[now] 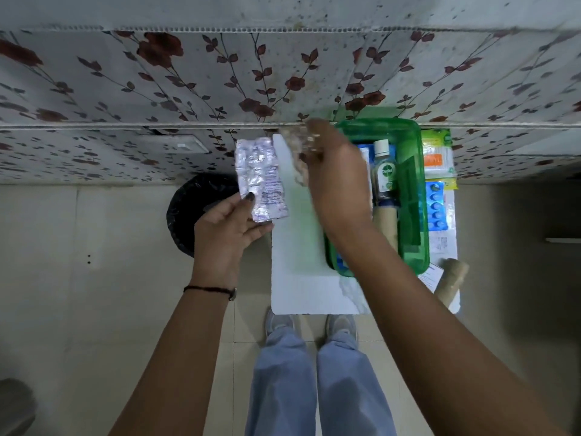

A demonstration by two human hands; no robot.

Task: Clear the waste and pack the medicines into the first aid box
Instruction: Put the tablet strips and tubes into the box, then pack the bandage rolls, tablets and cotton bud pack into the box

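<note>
My left hand [228,229] holds a silver tablet strip [260,177] upright, above the gap between the black bin [191,212] and the white table [295,278]. Over the table's far end, my right hand [333,171] grips a blurred, pale crumpled strip or wrapper [300,152]; what it is exactly cannot be made out. The green see-through first aid box [415,190] stands on the table to the right of that hand. Inside it are a Dettol bottle [384,171] and a brown bandage roll [387,225].
A blue tablet strip [437,206], a green and orange packet [437,158] and papers [441,243] lie right of the box. Another brown roll [452,280] lies at the table's near right corner. A floral-tiled wall stands behind. My feet are by the table's near edge.
</note>
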